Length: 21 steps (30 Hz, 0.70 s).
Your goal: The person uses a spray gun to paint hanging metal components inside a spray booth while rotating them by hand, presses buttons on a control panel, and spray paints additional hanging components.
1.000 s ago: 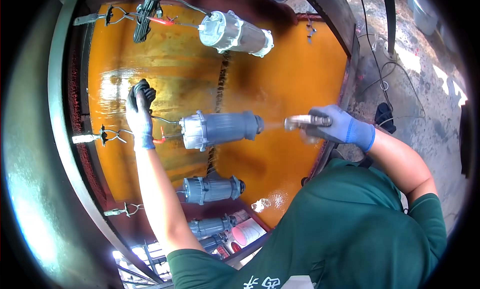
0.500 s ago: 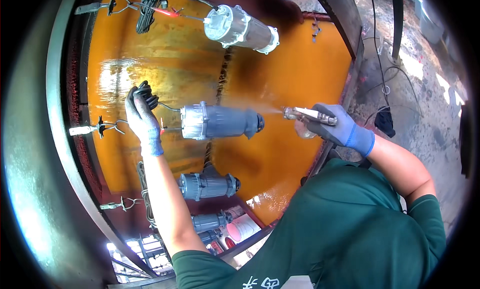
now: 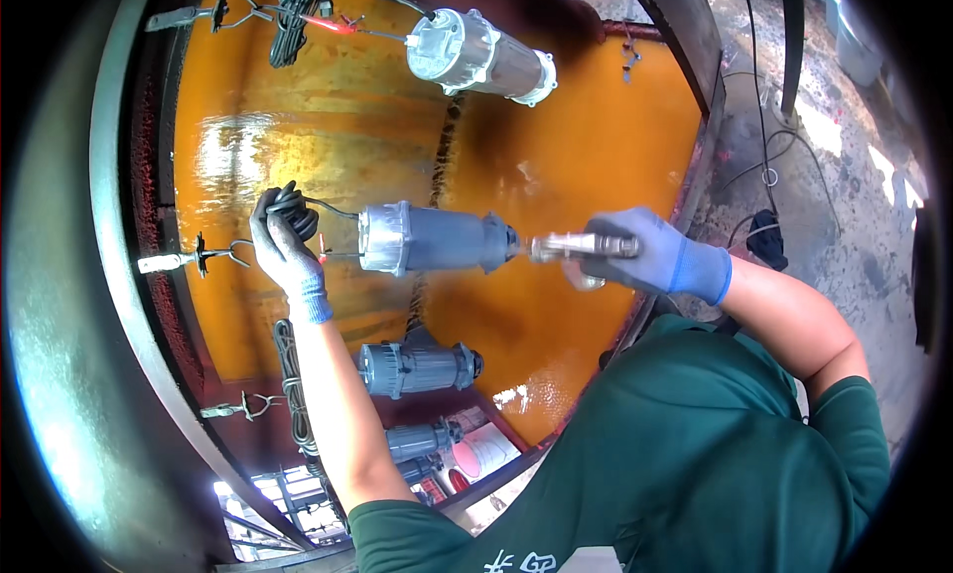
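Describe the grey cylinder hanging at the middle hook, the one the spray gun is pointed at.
The middle cylinder is a grey, motor-like housing with a paler ribbed cap on its left end, coat looking matt. It hangs roughly level from a wire hook before the orange wall. The left hand holds its coiled black cable. The spray gun in the right hand points at its right end.

This is an industrial paint-spraying workshop, shown by the glossy orange, paint-coated back wall of a spray booth (image 3: 556, 176), grey cylindrical metal motor housings (image 3: 437, 240) hung on wire hooks (image 3: 199, 257) (several in a row), and a stained concrete floor (image 3: 844, 206) strewn with cables.
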Tool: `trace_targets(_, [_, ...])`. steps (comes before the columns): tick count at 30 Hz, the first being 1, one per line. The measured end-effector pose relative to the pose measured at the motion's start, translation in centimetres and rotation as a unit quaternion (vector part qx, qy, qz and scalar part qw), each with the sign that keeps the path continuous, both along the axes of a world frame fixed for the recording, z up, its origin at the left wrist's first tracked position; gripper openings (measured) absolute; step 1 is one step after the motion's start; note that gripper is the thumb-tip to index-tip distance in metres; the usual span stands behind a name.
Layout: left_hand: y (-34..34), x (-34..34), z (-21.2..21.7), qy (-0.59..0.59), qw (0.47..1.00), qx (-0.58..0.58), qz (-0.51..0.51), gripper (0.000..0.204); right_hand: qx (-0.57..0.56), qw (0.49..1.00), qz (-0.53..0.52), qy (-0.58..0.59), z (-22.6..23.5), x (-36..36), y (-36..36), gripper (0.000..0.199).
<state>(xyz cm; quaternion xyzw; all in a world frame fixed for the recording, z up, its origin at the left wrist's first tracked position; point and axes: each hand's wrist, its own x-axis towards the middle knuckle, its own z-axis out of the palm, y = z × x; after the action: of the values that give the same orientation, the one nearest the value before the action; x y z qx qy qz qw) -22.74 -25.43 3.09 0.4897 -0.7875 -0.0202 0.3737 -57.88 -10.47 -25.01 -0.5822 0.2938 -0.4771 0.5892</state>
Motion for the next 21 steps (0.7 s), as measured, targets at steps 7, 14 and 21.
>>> trace_targets(7, [0.5, 0.7, -0.3, -0.038, 0.998, -0.033, -0.042, 0.049, -0.005, 1.0, -0.016, 0.025, -0.2, 1.5, -0.8, 0.026])
trace_targets(14, [0.7, 1.1, -0.4, -0.025, 0.997, -0.029, -0.06, 0.051, 0.039, 0.98, -0.018, 0.196, -3.7, 1.4, -0.1, 0.029])
trace_targets(21, [0.8, 1.1, -0.7, -0.027, 0.998, -0.033, -0.051, 0.06, 0.055, 0.998, -0.006, 0.021, -1.0, -1.2, 0.8, 0.026])
